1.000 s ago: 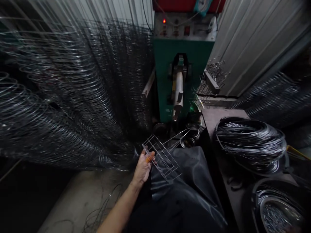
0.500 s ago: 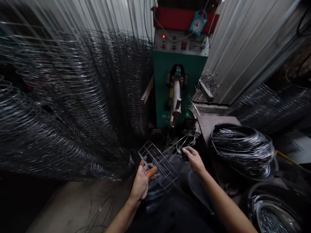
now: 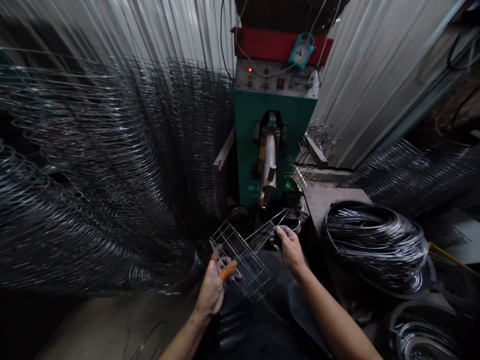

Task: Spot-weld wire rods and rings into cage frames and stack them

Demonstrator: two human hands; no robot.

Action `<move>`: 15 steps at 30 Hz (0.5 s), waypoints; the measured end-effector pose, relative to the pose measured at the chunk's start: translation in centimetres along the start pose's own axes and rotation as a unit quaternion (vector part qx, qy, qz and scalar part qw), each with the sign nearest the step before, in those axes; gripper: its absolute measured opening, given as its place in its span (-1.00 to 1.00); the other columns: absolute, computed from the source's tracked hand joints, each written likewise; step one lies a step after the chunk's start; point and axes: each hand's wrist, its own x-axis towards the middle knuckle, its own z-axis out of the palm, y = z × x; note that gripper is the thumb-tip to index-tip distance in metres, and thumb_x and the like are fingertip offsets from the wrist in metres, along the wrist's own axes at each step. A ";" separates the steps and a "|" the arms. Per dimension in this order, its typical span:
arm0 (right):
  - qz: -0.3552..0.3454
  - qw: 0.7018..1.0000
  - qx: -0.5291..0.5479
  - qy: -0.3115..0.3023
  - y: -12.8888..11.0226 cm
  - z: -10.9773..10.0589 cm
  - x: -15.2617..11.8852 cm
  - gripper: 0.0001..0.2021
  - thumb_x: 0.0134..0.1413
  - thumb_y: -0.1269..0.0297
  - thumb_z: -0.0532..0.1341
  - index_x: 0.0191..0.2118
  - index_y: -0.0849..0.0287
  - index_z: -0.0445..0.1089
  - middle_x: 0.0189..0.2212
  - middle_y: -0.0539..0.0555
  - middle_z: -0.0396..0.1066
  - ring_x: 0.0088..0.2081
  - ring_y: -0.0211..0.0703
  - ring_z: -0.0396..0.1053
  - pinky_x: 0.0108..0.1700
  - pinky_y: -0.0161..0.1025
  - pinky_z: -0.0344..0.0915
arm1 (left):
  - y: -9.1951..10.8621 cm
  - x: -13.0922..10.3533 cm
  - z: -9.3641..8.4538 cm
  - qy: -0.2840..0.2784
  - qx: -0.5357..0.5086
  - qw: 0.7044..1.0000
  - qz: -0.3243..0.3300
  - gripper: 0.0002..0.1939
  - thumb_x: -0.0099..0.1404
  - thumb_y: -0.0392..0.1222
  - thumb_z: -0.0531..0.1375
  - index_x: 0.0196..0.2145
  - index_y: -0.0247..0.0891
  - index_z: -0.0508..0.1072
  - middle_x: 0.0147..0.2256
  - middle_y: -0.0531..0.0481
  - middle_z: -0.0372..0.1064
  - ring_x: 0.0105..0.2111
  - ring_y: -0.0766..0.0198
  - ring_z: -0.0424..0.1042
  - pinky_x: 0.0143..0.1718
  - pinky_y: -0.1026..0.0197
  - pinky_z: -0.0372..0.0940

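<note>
A small welded wire rack (image 3: 245, 248), an open grid of thin bright rods with a narrow part reaching up to the right, hangs tilted above my dark-clothed lap. Its left side is held by my left hand (image 3: 215, 285), closed round the rods, with orange coverings on the thumb and a finger. My right hand (image 3: 289, 245) is pinched closed at the wires of the rack's right part. Whether a small separate piece is also between those fingertips is hidden. Beyond the rack stands a green machine (image 3: 247, 150) with a thick metal arm (image 3: 269, 162) pointing towards me.
Tall stacks of wire rings (image 3: 123, 135) crowd the left. At right, a tub of wire lengths (image 3: 375, 240) stands beside a board (image 3: 337, 195), with another wire-filled container (image 3: 423, 332) nearer. A blue clock (image 3: 302, 51) hangs on the machine; round dishes (image 3: 292, 219) lie below its arm.
My right hand has moved slightly left, closer against the rack's wires; a ring visible at its fingertips earlier no longer shows clearly. My left hand keeps its hold. The view has tipped slightly upward.
</note>
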 end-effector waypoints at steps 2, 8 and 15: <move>0.002 1.000 -0.003 0.000 0.1 -0.1 0.5 -0.73 -0.14 0.08 0.29 -0.45 0.18 0.31 -0.59 -0.08 0.34 -0.58 -0.33 0.29 -0.55 -0.38 0.20 | 0.2 0.4 0.2 0.004 0.011 1.000 -0.007 -0.26 -0.05 -0.25 0.33 0.07 -0.13 0.13 -0.39 0.12 0.21 -0.47 0.41 0.28 -0.46 0.27 0.37; 0.001 1.000 0.016 -0.008 0.1 0.0 2.1 -0.74 -0.15 0.10 0.31 -0.49 0.19 0.31 -0.61 -0.09 0.33 -0.59 -0.36 0.26 -0.52 -0.37 0.22 | 0.4 1.8 0.4 0.014 0.030 0.999 -0.015 -0.23 -0.07 -0.26 0.34 0.08 -0.12 0.11 -0.40 0.13 0.17 -0.48 0.42 0.27 -0.47 0.27 0.37; 0.004 0.999 0.034 -0.004 0.6 0.6 3.6 -0.74 -0.16 0.12 0.32 -0.50 0.20 0.31 -0.62 -0.08 0.32 -0.59 -0.38 0.25 -0.53 -0.39 0.21 | -0.1 3.0 0.1 0.026 0.018 0.999 -0.015 -0.25 -0.05 -0.29 0.33 0.08 -0.11 0.12 -0.40 0.13 0.19 -0.48 0.43 0.27 -0.47 0.30 0.35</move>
